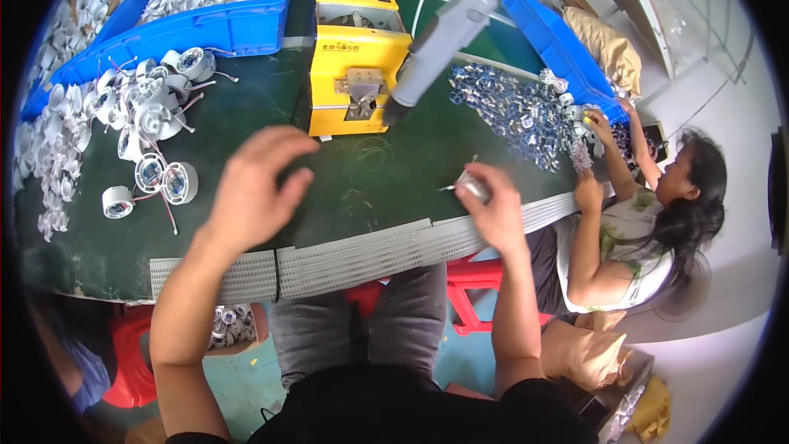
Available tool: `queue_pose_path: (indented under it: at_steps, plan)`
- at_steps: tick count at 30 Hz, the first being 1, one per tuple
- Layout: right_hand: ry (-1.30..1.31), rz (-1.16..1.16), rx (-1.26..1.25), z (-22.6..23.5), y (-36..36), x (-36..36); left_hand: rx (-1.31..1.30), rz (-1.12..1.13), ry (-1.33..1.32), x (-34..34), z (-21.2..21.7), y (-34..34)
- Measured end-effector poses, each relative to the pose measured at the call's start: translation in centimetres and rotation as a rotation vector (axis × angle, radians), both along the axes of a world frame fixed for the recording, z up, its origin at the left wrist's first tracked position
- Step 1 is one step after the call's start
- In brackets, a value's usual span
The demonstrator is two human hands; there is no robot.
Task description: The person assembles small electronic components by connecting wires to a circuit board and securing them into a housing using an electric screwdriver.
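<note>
My left hand point(261, 189) is held over the green table, thumb and fingers apart, with nothing in it. It is nearest to a yellow machine point(352, 82) with a metal fixture on its front. In my right hand point(498, 212), thumb and fingers close on a small white round housing point(472, 187); a thin wire sticks out on its left, and the fingers hide part of it. Between the hands and the machine hangs a grey electric screwdriver point(440, 49), tip down beside the machine. To the left lie several white round housings point(179, 182) with blue boards and thin wires.
A heap of small blue circuit boards point(514, 115) covers the right of the table. White cups fill a blue bin point(246, 29) at the back left. Another blue bin point(559, 49) stands far right, near a co-worker point(625, 238) handling parts. Perforated grey strip point(362, 259) lines the front edge.
</note>
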State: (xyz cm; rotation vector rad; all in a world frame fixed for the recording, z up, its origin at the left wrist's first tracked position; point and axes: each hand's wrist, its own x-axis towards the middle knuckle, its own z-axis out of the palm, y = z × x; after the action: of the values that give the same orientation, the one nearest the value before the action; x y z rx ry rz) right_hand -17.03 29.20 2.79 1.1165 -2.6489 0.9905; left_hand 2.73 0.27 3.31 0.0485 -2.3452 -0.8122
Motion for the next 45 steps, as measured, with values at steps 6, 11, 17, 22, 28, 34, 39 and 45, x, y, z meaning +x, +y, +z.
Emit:
queue_pose_path:
  at_steps: [6, 11, 17, 22, 28, 34, 39, 45]
  plan:
    - [-0.889, 0.451, -0.631, -1.1, -9.5, 8.1, 0.006, -0.192, 0.009, -0.6, -1.4, 4.0]
    - [-0.996, 0.551, -0.611, 0.4, -15.0, 7.5, -0.034, -0.013, 0.104, -0.7, -1.3, 2.0]
    - [-0.67, 0.523, -0.379, 3.0, -17.4, 5.2, 0.034, 0.104, 0.077, -0.4, -2.1, 0.5]
    - [-0.788, 0.617, -0.292, 2.6, -17.1, 2.8, 0.051, 0.103, 0.192, -0.8, -1.8, 0.1]
    - [-0.792, 0.695, -0.332, 0.0, -16.9, 2.9, 0.027, 0.131, 0.212, -1.0, -1.8, 0.0]
    - [-0.627, 0.549, -0.512, 0.2, -16.8, 3.7, 0.651, -0.116, 0.093, -1.4, -2.1, -0.2]
    - [-0.867, 0.573, -0.64, 0.0, -16.8, 4.6, 1.394, -0.317, -0.065, -1.2, -1.6, -1.4]
    - [-0.711, 0.645, -0.453, -1.5, -17.2, 4.5, 1.527, -0.324, -0.111, -1.6, -1.7, -1.2]
